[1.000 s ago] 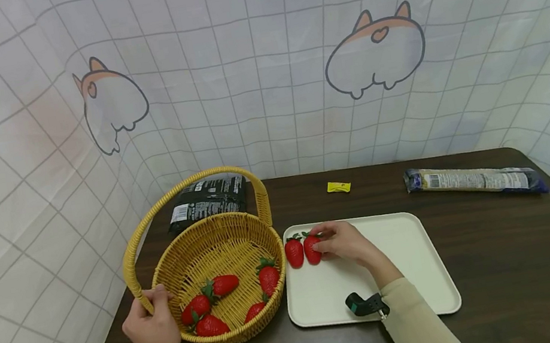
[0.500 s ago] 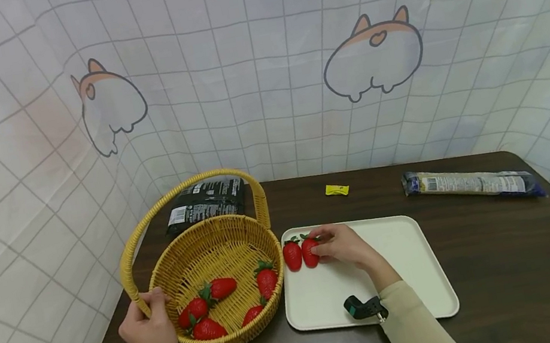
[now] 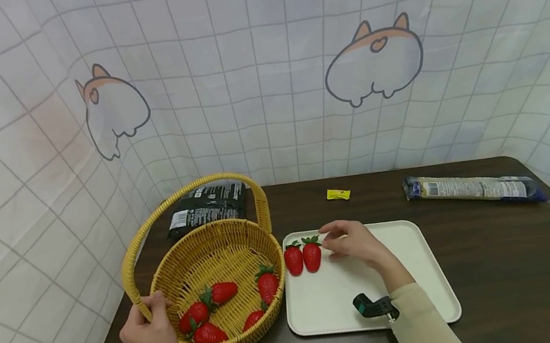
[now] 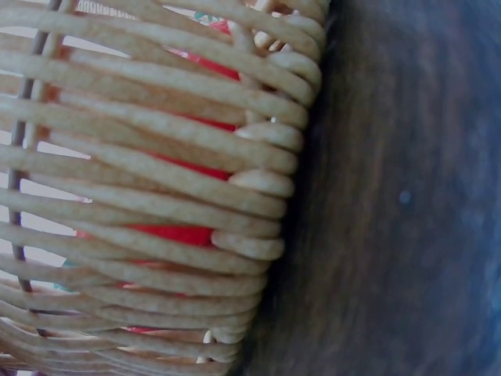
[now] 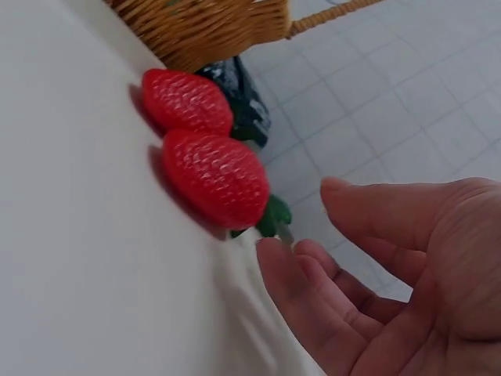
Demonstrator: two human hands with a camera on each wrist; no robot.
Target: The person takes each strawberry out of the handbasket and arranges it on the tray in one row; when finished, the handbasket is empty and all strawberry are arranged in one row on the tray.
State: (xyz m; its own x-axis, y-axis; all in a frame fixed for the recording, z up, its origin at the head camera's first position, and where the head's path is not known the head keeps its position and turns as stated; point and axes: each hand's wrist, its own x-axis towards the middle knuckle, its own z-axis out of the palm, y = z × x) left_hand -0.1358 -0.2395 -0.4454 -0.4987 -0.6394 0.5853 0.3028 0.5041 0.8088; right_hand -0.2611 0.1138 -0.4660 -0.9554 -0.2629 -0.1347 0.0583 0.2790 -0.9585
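Note:
My left hand [image 3: 151, 338] grips the yellow wicker basket [image 3: 216, 239] at the lower left end of its handle. Several strawberries [image 3: 224, 291] lie inside the basket; through the weave in the left wrist view, red strawberry [image 4: 176, 233] patches show. Two more strawberries, a left one [image 3: 293, 260] and a right one [image 3: 312, 257], lie side by side on the white tray [image 3: 326, 314], near its far left corner. Just right of them is my right hand [image 3: 354, 241], apart from both. In the right wrist view, its thumb and fingers are spread beside the nearer strawberry [image 5: 215, 176], holding nothing.
Behind the basket lies a black packet [image 3: 207, 207] with white print. A small yellow wrapped piece [image 3: 338, 194] sits beyond the tray. At the back right is a long plastic packet [image 3: 474, 189] on the dark wooden table [image 3: 513, 259]. A gridded curtain [image 3: 259, 77] hangs behind.
My right hand has let go of the right strawberry on the tray and moved slightly right. The left hand keeps its grip on the basket handle.

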